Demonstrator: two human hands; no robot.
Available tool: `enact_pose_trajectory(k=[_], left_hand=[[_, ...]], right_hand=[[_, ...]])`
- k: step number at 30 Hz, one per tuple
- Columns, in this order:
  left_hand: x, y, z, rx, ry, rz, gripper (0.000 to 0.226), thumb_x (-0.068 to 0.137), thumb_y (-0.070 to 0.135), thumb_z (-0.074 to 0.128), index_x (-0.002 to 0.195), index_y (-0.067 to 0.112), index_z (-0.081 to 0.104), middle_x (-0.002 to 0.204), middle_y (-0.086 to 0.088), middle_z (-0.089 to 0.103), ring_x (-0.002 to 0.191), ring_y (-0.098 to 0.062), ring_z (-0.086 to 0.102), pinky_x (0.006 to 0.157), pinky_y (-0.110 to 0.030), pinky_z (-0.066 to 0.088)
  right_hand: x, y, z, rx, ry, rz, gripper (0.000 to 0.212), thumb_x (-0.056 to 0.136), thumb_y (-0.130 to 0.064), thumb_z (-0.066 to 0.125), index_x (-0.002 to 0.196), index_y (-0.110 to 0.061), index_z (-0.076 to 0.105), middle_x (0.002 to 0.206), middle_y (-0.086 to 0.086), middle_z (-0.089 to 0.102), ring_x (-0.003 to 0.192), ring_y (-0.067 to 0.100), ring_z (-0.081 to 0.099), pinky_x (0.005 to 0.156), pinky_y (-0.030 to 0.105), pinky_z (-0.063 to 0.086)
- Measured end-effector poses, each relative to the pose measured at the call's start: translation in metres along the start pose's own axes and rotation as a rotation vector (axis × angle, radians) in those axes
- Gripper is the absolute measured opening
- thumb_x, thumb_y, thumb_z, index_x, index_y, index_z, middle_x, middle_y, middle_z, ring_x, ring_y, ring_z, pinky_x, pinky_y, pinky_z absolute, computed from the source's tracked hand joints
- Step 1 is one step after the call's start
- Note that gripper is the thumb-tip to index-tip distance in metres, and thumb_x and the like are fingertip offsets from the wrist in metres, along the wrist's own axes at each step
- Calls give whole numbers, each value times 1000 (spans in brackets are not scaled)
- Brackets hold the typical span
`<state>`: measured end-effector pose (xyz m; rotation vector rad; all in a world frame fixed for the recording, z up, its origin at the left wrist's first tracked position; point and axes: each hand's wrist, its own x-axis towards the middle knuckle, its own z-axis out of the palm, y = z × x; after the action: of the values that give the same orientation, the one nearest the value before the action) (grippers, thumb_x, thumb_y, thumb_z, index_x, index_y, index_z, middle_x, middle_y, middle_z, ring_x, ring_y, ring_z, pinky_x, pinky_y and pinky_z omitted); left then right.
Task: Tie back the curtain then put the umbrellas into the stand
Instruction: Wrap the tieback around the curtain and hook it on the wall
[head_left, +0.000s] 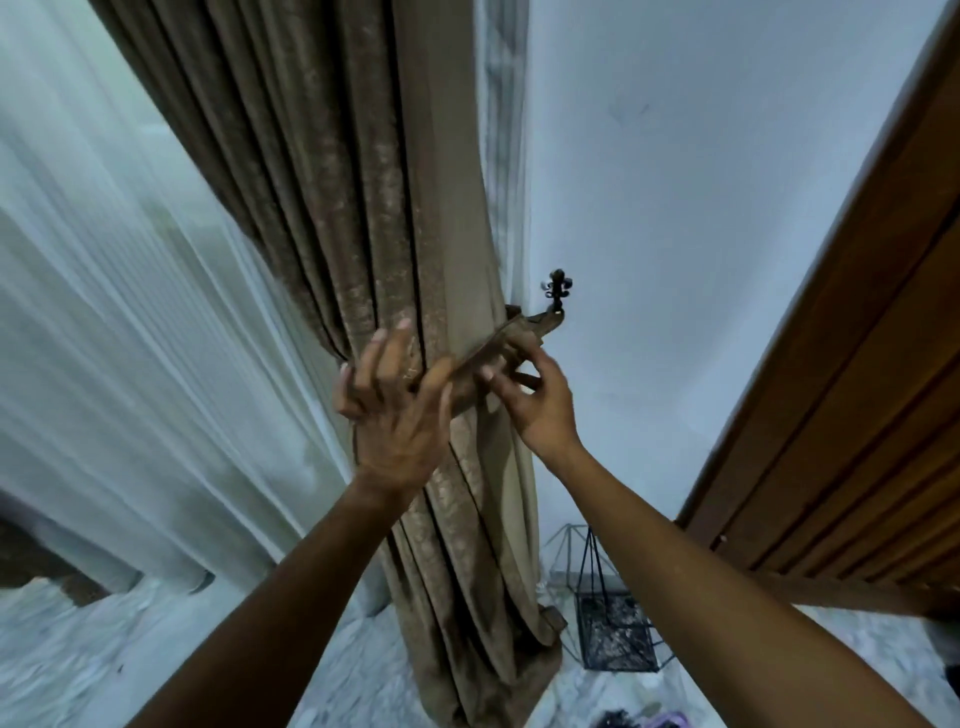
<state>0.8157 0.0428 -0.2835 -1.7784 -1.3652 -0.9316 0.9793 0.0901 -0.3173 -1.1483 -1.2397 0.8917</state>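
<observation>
The left hand (395, 421) lies with fingers spread against the gathered brown curtain (363, 208). Just to its right, the right hand (535, 400) pinches the brown tieback (493, 348), which runs from under the left hand's fingers, up past the right hand, to a dark hook (557, 291) on the wall. A sheer white curtain (130, 312) hangs left of the left hand. Far below the right hand stands a black wire stand (613, 629); a wooden door (857, 415) lies to its right.

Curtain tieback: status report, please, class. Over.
Left grip spread on brown curtain. Right grip pinches tieback, which reaches wall hook. Wire umbrella stand below, apart.
</observation>
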Motion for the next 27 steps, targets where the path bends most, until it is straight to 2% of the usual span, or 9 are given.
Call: enact_pose_trajectory(k=[3, 6, 11, 13, 17, 19, 21, 23, 27], left_hand=[[-5, -15, -8, -443, 40, -622, 91, 66, 42, 88, 135, 25, 29, 156, -11, 22, 147, -29, 24, 113, -53, 26], [2, -30, -7, -949, -188, -988, 95, 62, 47, 92, 138, 25, 40, 141, 4, 56, 132, -15, 53, 111, -41, 46], [-15, -54, -4, -1168, -497, -802, 63, 67, 44, 84, 119, 24, 56, 109, 10, 69, 103, -11, 68, 87, -35, 58], [-21, -71, 2, -1356, -569, -766, 54, 67, 32, 79, 115, 28, 56, 98, 13, 68, 95, -11, 66, 82, -36, 56], [-12, -85, 17, -1460, -813, -702, 85, 77, 15, 77, 147, 30, 31, 120, 19, 52, 120, -16, 52, 91, -30, 54], [-7, -82, 22, -1533, -986, -702, 87, 90, -2, 68, 151, 35, 19, 125, 24, 49, 122, -13, 52, 81, -19, 57], [-5, -79, 28, -1553, -1075, -682, 90, 91, -2, 67, 154, 41, 21, 133, 17, 53, 116, -8, 60, 83, -27, 60], [-1, -73, 29, -1554, -1111, -652, 87, 87, 2, 74, 149, 45, 31, 127, 11, 62, 111, -11, 66, 90, -39, 59], [10, -60, 24, -1528, -1105, -630, 68, 75, 11, 77, 136, 26, 53, 134, -2, 62, 124, -25, 60, 100, -43, 52]], right_hand=[[-11, -4, 28, -25, -124, 14, 80, 79, -43, 83, 148, -21, 49, 152, 0, 46, 140, 14, 47, 113, 30, 45], [-16, 3, 50, -30, -157, 94, 108, 68, -71, 76, 157, -28, 32, 167, -3, 20, 153, 15, 27, 120, 45, 37], [-44, 12, 54, 87, -240, 103, 99, 72, -23, 71, 160, -25, 25, 165, -1, 29, 151, 19, 32, 122, 49, 33], [-60, 19, 50, 111, -127, 126, 94, 71, -19, 69, 157, -18, 32, 161, 4, 37, 148, 23, 38, 121, 53, 32], [-85, 21, 33, -7, 207, 74, 83, 73, -35, 68, 150, -33, 37, 155, -9, 37, 142, 20, 43, 112, 58, 42], [-95, 13, 37, 27, 128, 54, 92, 76, -24, 71, 155, -35, 26, 155, -14, 37, 142, 9, 43, 113, 45, 45], [-97, 11, 46, -50, -5, 54, 107, 72, -18, 85, 157, -29, 21, 152, -7, 43, 138, 1, 47, 112, 28, 45], [-92, 12, 54, -124, -83, 51, 118, 58, -29, 100, 152, -21, 30, 144, 5, 55, 133, 12, 56, 111, 36, 48], [-74, 14, 52, -53, 6, 108, 105, 60, -2, 92, 149, -14, 39, 134, -2, 63, 121, 3, 64, 97, 31, 56]])
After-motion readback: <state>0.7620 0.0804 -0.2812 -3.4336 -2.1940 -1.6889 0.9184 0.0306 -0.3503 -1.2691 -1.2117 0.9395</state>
